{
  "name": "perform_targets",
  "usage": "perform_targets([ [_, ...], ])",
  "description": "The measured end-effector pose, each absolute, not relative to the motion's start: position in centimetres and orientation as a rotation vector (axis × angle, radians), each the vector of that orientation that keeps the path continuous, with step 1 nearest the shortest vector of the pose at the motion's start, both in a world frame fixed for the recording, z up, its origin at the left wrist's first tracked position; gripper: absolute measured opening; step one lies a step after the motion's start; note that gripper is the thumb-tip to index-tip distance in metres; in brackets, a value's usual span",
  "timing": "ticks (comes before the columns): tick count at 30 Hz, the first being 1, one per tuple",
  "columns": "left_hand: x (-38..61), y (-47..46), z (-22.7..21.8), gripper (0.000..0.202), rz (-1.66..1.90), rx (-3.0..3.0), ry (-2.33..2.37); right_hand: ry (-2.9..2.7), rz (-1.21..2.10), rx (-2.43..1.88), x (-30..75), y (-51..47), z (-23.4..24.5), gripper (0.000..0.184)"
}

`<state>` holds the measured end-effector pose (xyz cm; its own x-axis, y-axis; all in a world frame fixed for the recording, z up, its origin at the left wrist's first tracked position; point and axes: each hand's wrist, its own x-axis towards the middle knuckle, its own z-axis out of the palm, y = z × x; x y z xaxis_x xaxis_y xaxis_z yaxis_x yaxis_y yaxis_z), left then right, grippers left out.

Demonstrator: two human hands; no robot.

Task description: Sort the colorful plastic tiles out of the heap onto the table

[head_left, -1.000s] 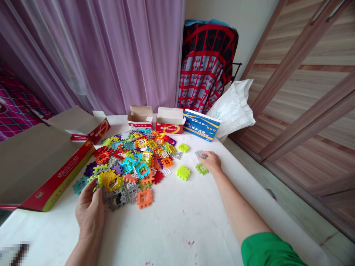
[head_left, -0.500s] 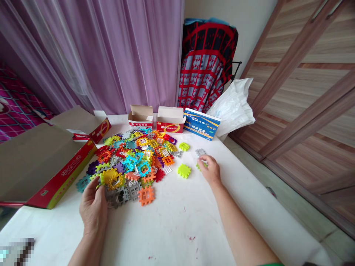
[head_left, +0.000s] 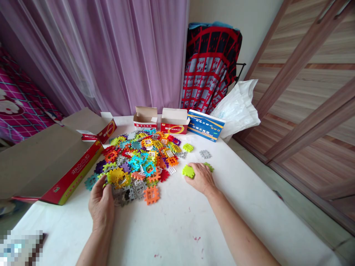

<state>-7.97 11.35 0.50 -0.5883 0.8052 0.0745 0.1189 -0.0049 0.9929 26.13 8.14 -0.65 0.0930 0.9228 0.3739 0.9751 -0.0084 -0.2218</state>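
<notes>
My right hand (head_left: 202,179) has its fingertips closed on the edge of a lime-green interlocking building block (head_left: 188,171) on the white table. Partly behind that hand lies another green block (head_left: 209,167), with a grey block (head_left: 205,154) farther back. At the near left edge of a heap of colourful interlocking blocks (head_left: 138,162), my left hand (head_left: 101,201) is closed, thumb against fingers. A bit of green shows between them, but what it belongs to is mostly hidden. Close by are a yellow window block (head_left: 118,178) and an orange window block (head_left: 151,195).
A large open red box (head_left: 77,170) stands at the left. Behind the heap are two small open cartons (head_left: 145,118) (head_left: 174,122) and a blue box (head_left: 206,125). A white plastic bag (head_left: 235,107) is beyond the table's back right corner. One lime-green block (head_left: 188,147) lies apart.
My right hand has moved left from the green block by the grey one to the nearer lime-green block and taken hold of it. My left hand stays at the heap; the view has shifted slightly.
</notes>
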Motion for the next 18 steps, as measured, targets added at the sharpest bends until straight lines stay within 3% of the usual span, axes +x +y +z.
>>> perform_targets([
  [10,-8.0,11.5,0.5,0.050,1.682,0.953,1.723,-1.843,-0.199,-1.969,26.7,7.8,-1.0,0.038],
  [18,-7.8,11.5,0.4,0.049,1.699,0.930,1.715,-1.825,-0.214,-1.907,24.3,9.3,1.8,0.030],
])
